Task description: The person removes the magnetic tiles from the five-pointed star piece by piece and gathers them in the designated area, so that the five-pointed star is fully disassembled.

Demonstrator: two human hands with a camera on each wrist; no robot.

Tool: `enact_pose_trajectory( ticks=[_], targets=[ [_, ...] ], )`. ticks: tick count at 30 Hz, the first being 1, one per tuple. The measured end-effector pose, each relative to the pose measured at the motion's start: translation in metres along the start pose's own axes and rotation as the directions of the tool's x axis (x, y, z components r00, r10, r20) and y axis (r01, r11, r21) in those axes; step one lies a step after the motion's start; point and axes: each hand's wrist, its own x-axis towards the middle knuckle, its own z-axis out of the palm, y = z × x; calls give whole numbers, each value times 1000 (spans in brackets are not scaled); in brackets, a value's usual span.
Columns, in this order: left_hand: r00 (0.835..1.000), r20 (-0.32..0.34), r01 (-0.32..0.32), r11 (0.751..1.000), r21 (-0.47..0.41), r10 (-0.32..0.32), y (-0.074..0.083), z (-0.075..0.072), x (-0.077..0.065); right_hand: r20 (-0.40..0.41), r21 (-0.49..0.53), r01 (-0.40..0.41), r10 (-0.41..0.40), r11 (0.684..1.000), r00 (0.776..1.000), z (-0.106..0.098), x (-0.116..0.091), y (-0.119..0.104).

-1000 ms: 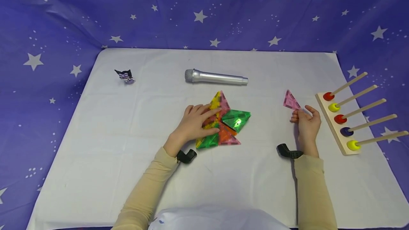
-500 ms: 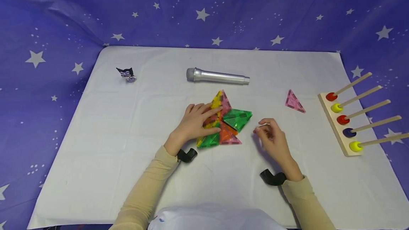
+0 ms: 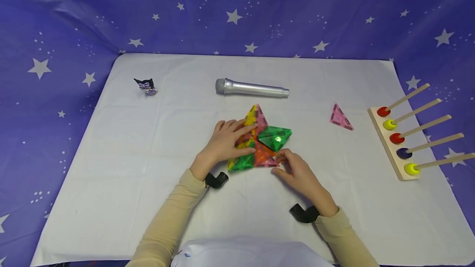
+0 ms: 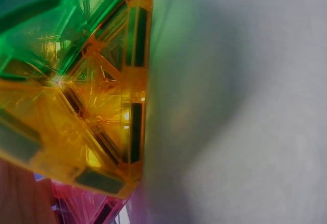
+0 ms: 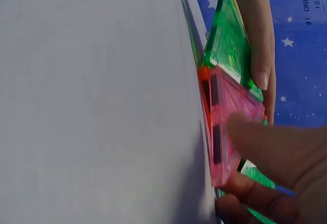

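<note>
Translucent magnetic tiles form a star-like cluster on the white table, with green tiles (image 3: 275,136), a yellow tile (image 3: 250,117) and orange and pink ones. My left hand (image 3: 222,143) rests over the cluster's left side, fingers spread. At the lower right point my right hand (image 3: 301,176) has thumb and fingers on either side of a pink triangular tile (image 5: 227,98), pinching its tip. Orange tiles (image 4: 97,142) and a green tile (image 4: 41,29) fill the left wrist view, close up. A loose pink triangular tile (image 3: 340,118) lies to the right.
A silver microphone (image 3: 252,88) lies behind the cluster. At the back left stands a small black-and-purple figurine (image 3: 146,87). A wooden peg board (image 3: 393,147) with coloured rings is at the right edge. Starry blue cloth (image 3: 237,11) hangs behind the table.
My right hand has left the loose pink tile at the right and moved left to the cluster's lower right point. The left hand has stayed in place.
</note>
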Motion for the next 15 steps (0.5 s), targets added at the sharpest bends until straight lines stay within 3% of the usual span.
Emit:
enact_pose_trajectory(
  ticks=[6, 15],
  targets=[
    [1000, -4, -8, 1000, 2, 8, 0, 0, 0, -34, -90, 40, -43, 995, 998, 7, 3, -3],
    [1000, 1, -1, 1000, 1, 1, 1, -1, -1, 36, 127, 30, -35, 991, 999, 8, 0, 3]
  ],
)
